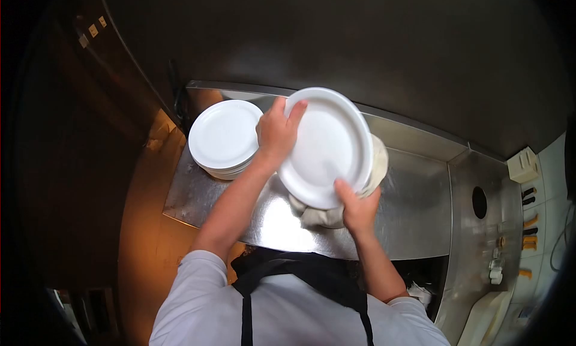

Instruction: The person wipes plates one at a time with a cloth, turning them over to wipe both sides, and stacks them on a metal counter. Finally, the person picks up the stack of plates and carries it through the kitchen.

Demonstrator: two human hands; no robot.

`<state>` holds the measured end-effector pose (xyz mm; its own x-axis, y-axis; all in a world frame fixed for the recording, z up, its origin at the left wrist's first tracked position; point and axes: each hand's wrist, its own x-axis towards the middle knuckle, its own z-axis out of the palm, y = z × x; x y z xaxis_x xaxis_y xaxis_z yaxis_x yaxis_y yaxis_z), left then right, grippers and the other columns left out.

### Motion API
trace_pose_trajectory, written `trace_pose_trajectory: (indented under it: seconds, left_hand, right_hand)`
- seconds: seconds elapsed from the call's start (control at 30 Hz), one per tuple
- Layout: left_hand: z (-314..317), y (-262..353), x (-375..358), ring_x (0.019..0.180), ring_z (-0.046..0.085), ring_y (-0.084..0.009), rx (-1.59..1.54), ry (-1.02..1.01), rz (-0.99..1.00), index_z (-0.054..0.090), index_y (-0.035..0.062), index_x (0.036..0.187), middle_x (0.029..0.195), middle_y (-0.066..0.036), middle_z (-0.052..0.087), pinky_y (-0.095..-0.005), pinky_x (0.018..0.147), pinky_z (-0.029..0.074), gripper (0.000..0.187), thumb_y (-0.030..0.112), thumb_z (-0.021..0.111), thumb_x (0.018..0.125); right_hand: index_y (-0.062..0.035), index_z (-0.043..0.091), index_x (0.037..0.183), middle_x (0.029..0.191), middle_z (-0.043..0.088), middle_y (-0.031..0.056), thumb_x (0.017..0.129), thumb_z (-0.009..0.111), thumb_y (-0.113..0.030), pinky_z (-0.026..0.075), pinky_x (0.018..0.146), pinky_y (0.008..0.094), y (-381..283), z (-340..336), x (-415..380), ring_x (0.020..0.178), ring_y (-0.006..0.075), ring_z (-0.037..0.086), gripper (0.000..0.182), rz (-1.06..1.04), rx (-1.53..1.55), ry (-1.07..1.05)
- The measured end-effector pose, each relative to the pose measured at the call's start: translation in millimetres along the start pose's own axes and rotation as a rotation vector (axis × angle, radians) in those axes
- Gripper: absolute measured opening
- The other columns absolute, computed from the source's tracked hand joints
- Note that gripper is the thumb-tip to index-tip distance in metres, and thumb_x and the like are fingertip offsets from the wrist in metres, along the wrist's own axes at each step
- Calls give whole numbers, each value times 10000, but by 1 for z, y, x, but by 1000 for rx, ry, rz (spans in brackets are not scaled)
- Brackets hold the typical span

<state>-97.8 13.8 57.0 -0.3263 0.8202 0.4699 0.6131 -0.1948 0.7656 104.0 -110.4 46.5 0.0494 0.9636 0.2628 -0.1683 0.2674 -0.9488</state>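
My left hand (277, 130) grips the plate (327, 145) at its far left rim, fingers curled over the edge. My right hand (356, 209) is closed on the near rim, with a cloth (321, 216) bunched under it behind the plate. The plate is tilted up over the steel counter (414, 208), and a plate stack (225, 137) sits just left. If it is wet, I judge it could slip and chip on the stack

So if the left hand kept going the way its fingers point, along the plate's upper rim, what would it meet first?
The left hand grips the white plate at its upper left rim, fingers pointing up and right toward the back. Past the rim, probably the steel counter's raised back edge, then the wall; depth is hard to judge.
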Motion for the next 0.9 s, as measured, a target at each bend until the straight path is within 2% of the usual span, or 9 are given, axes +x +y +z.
trace_pose_trajectory:
  seconds: [0.03, 0.1, 0.17, 0.23, 0.3, 0.37, 0.57, 0.6, 0.9]
  left_hand:
    - [-8, 15, 7, 759, 708, -327, 71, -36, 41, 591, 36, 982, 746, -158, 690, -415, 662, 534, 422, 453, 649, 966]
    - [-30, 53, 13, 814, 724, -274, -344, -122, 14, 543, 24, 1117, 834, -159, 714, -382, 705, 564, 389, 318, 718, 932]
    - [-56, 85, 7, 920, 720, -221, -1004, -266, -109, 384, 17, 1344, 1035, -179, 715, -325, 800, 588, 655, 134, 805, 855]
    - [-44, 82, -25, 1007, 691, -245, -1061, -236, -59, 328, 13, 1393, 1136, -200, 671, -351, 889, 563, 708, 146, 790, 873]
    - [-11, 79, -65, 1122, 603, -213, -812, -18, 67, 435, 2, 1360, 1163, -134, 635, -353, 1000, 476, 552, 118, 741, 916]
    - [-7, 70, -73, 1067, 619, -191, -799, 97, -91, 513, -5, 1302, 1143, -114, 651, -321, 960, 487, 453, 129, 729, 926]
    - [-57, 19, -42, 1000, 649, -159, -692, -272, -152, 523, -17, 1287, 1119, -101, 674, -313, 892, 541, 393, 102, 686, 950]
    - [-69, 16, -41, 1009, 656, -163, -688, -343, -197, 522, -19, 1287, 1126, -111, 675, -330, 888, 556, 400, 98, 688, 942]
    - [-111, 23, -47, 976, 683, -218, -396, -667, -211, 590, -22, 1240, 1091, -141, 696, -358, 882, 548, 398, 112, 701, 882]
  right_hand:
    - [42, 463, 1417, 1381, 561, 178, 891, 700, -98, 455, 1052, 382, 3, -4, 12, 1235, 278, 580, 594, 49, 24, 82]
    - [25, 473, 1416, 1356, 580, 177, 896, 710, -93, 478, 1042, 396, 9, -15, 34, 1220, 280, 593, 583, 128, 166, 225]
    - [15, 482, 1414, 1335, 596, 174, 913, 700, -104, 499, 1031, 408, 15, -27, 42, 1199, 282, 607, 559, 218, 390, 352]
    - [7, 462, 1427, 1339, 594, 164, 924, 700, -108, 519, 1011, 418, 14, -25, 42, 1183, 283, 613, 567, 280, 552, 318]
    - [5, 450, 1431, 1320, 603, 155, 919, 714, -98, 529, 990, 414, 13, -7, 39, 1154, 289, 623, 585, 306, 606, 309]
    - [-22, 428, 1453, 1333, 593, 145, 910, 720, -84, 525, 1001, 416, 34, -9, 33, 1166, 296, 616, 619, 368, 636, 248]
    - [-37, 427, 1473, 1378, 582, 136, 876, 781, -159, 497, 1045, 440, 39, -40, 40, 1213, 298, 600, 704, 334, 422, 14]
    - [-32, 449, 1461, 1341, 609, 126, 773, 880, -247, 506, 1022, 414, 26, -46, 49, 1204, 278, 605, 840, 314, 300, -57]
    - [-26, 615, 1268, 1140, 688, 56, 703, 925, -197, 513, 948, 317, -72, -9, 139, 1044, 156, 634, 667, 105, -222, -653]
